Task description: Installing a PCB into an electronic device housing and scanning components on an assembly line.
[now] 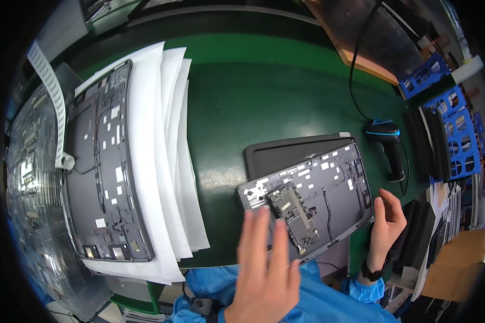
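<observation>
A dark grey laptop bottom case (339, 199) lies tilted on a black foam pad (302, 148) at the front of the green table, its inner side up. On its left half sits a loose-looking circuit board (293, 215) with small parts, turned askew. My left hand (267, 264) is over the near left edge of the case, fingers spread and slightly blurred, nothing in them. Beside the case's right edge is my right hand (388, 223), its fingers bent and apart from the thumb, with no thing visible in it. Whether it touches the edge I cannot tell.
At left, another case (105, 161) rests on stacked white sheets (170, 161), beside clear plastic trays (29, 188) and a paper label strip (54, 91). A corded barcode scanner (385, 142) stands right of the pad. Blue racks (461, 134) and black foam pads (425, 142) are farther right.
</observation>
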Motion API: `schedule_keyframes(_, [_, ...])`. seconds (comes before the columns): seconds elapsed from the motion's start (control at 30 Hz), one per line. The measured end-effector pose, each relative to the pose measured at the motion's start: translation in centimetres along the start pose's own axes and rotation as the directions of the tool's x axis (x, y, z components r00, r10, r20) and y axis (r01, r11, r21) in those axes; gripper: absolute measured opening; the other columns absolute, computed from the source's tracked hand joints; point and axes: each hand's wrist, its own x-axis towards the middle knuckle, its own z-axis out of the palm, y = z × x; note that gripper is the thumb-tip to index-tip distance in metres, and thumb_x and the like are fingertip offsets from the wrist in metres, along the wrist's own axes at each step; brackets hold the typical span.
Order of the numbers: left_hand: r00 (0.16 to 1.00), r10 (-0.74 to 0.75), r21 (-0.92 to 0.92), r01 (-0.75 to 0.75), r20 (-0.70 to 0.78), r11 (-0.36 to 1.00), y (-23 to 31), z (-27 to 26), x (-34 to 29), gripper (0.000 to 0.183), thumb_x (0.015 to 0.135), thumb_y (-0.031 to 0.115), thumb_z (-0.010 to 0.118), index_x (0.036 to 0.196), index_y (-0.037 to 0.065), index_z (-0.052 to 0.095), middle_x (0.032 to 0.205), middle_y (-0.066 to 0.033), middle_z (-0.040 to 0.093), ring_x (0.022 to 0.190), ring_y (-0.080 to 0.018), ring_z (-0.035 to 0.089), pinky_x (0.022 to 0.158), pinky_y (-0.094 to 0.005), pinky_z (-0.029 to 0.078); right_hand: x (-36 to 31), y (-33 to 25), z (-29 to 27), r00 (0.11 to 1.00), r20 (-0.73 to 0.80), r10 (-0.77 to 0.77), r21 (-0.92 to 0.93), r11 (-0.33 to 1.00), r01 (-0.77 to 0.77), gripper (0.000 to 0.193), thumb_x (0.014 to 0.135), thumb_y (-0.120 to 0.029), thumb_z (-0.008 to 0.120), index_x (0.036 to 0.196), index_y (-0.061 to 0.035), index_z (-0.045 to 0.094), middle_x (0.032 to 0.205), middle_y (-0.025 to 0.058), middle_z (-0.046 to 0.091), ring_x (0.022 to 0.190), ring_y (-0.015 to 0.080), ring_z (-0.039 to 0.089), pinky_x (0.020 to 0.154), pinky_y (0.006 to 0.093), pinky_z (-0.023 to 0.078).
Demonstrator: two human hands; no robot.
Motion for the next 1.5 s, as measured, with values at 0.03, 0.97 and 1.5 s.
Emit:
schedule_keyframes(0.03, [1.0, -0.023, -0.011, 0.023, -0.018, 1.0, -0.3, -0.3, 0.0, 0.08, 0.083, 0.008, 0.07, 0.149, -0.009, 0.029, 0.147, -0.0368, 0.035, 0.135, -0.0528, 0.038, 0.114, -0.0518, 0.032, -0.1, 0.5, -0.2, 0.997, 0.022, 0.071, -0.044, 0.997, -0.07, 0.021, 0.092, -0.001, 0.066, 0.111, 0.0072, 0.068, 0.099, 0.0098, 0.071, 0.091, 0.0124, 0.066, 0.082, 0.0231, 0.051])
schedule_keyframes(0.97, [0.917, -0.208, 0.044, 0.236, -0.341, 0.971, -0.3, -14.9, -5.2, 0.03, 0.079, -0.003, 0.07, 0.109, 0.0, 0.068, 0.107, -0.0194, 0.068, 0.102, -0.0327, 0.065, 0.088, -0.0394, 0.052, 28.1, 0.0, 29.4, 0.761, 0.628, 0.163, 0.709, 0.283, -0.646, 0.021, 0.089, -0.01, 0.067, 0.106, 0.0009, 0.063, 0.107, 0.015, 0.067, 0.099, 0.0298, 0.068, 0.087, 0.0495, 0.058])
schedule_keyframes(1.5, [0.895, -0.037, 0.765, 0.4, -0.444, 0.504, -13.5, -17.2, 4.5, 0.009, 0.081, 0.001, 0.064, 0.09, 0.001, 0.062, 0.085, -0.0182, 0.058, 0.072, -0.0374, 0.063, 0.061, -0.0449, 0.052, 14.4, -17.3, 29.7, 0.818, -0.011, -0.575, 0.545, 0.682, 0.488, 0.012, 0.089, -0.01, 0.066, 0.089, 0.0015, 0.07, 0.1, 0.0148, 0.07, 0.089, 0.0257, 0.067, 0.079, 0.0338, 0.053])
